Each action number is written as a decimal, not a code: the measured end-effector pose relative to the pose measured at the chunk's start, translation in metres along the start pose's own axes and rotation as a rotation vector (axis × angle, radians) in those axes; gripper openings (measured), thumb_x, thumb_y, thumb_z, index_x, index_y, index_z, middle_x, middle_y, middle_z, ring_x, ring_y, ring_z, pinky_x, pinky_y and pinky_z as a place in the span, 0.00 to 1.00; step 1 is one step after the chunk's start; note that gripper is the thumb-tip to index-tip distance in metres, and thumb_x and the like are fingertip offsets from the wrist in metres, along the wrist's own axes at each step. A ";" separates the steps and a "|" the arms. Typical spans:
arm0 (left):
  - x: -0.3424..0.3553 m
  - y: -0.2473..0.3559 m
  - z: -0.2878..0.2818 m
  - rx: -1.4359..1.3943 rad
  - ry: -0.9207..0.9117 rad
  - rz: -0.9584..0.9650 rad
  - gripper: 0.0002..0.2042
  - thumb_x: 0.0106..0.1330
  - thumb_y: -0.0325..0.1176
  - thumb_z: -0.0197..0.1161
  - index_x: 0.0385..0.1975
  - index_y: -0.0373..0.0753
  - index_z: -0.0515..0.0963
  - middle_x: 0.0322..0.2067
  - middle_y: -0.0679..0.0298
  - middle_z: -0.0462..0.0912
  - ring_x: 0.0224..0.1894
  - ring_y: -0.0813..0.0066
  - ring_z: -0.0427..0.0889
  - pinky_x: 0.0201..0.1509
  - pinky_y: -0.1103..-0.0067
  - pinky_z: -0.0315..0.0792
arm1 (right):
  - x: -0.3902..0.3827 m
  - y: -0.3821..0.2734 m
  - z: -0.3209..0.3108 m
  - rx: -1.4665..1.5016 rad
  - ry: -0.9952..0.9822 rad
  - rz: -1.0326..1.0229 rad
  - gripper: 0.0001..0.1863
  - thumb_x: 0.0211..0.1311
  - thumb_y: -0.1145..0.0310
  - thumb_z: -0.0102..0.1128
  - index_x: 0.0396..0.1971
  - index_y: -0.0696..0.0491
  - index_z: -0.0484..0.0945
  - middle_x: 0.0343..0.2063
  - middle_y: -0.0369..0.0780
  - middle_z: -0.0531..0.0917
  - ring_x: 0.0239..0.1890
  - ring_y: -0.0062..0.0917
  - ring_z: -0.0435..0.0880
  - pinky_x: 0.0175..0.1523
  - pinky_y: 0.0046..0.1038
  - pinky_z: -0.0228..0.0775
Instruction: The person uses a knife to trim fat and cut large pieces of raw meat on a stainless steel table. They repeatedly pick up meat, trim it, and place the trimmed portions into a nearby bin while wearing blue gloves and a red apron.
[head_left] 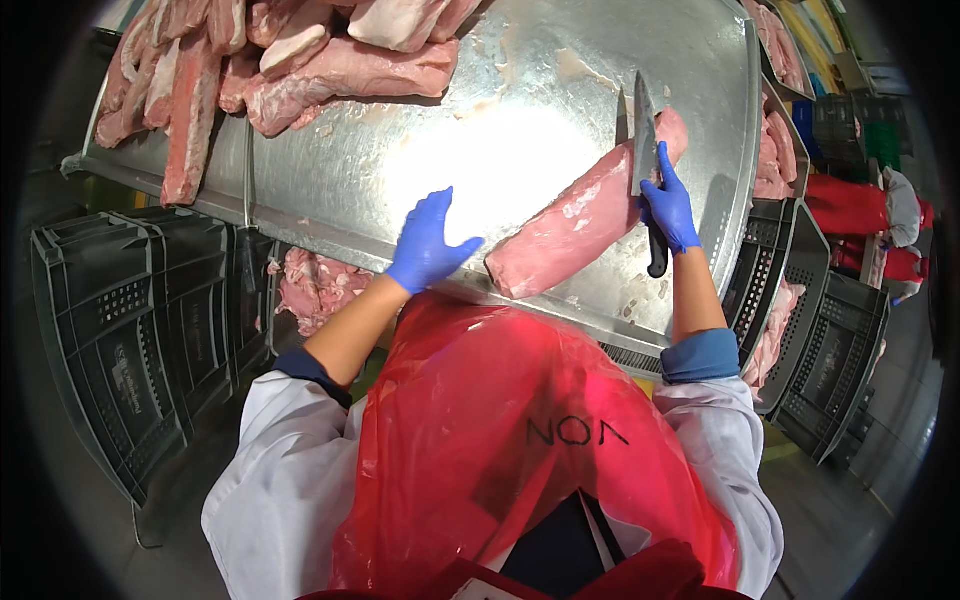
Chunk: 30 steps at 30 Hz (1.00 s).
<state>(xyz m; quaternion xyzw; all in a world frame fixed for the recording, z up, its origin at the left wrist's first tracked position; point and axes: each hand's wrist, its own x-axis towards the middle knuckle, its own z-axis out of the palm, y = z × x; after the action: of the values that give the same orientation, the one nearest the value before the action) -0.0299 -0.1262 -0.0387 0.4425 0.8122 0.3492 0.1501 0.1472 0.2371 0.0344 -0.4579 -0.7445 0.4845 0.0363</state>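
Note:
A long pink piece of boneless meat (pixel 575 225) lies slantwise on the metal table, its near end close to the front edge. My right hand (pixel 672 205), in a blue glove, is closed around the black handle of a knife (pixel 644 125). The blade points away from me and lies across the far part of the meat. My left hand (pixel 432 242), also gloved in blue, is held with fingers apart, just left of the meat's near end and not touching it. Nothing is in that hand.
Several long cuts of meat (pixel 350 80) are heaped at the table's far left. The steel table (pixel 480 140) has a raised rim. Dark plastic crates (pixel 125 330) stand at the left; more crates (pixel 825 350) with meat stand at the right. Meat trimmings (pixel 318 287) lie below the front edge.

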 end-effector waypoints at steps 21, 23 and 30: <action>0.072 0.127 0.082 0.630 -0.390 0.110 0.45 0.52 0.45 0.71 0.73 0.43 0.59 0.67 0.42 0.61 0.57 0.51 0.71 0.52 0.58 0.71 | -0.084 0.041 0.059 -0.598 -0.085 -0.180 0.43 0.68 0.70 0.49 0.78 0.37 0.40 0.30 0.61 0.82 0.32 0.58 0.82 0.41 0.51 0.73; 0.092 0.122 0.064 0.537 -0.438 0.040 0.44 0.53 0.43 0.69 0.73 0.42 0.59 0.67 0.42 0.62 0.58 0.49 0.71 0.53 0.56 0.71 | -0.084 0.043 0.070 -0.579 -0.068 -0.186 0.43 0.67 0.70 0.49 0.78 0.38 0.39 0.29 0.61 0.82 0.32 0.58 0.82 0.42 0.52 0.73; 0.136 0.092 0.058 0.426 -0.349 -0.105 0.51 0.45 0.40 0.73 0.73 0.38 0.53 0.62 0.42 0.64 0.60 0.39 0.70 0.63 0.46 0.67 | -0.133 0.047 0.079 -0.449 -0.156 0.006 0.45 0.64 0.76 0.44 0.78 0.42 0.35 0.32 0.64 0.82 0.34 0.60 0.82 0.45 0.55 0.72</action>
<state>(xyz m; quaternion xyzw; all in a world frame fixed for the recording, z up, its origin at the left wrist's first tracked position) -0.0177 0.0443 -0.0067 0.4750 0.8510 0.0811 0.2090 0.2153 0.0921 0.0089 -0.4178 -0.8328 0.3407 -0.1256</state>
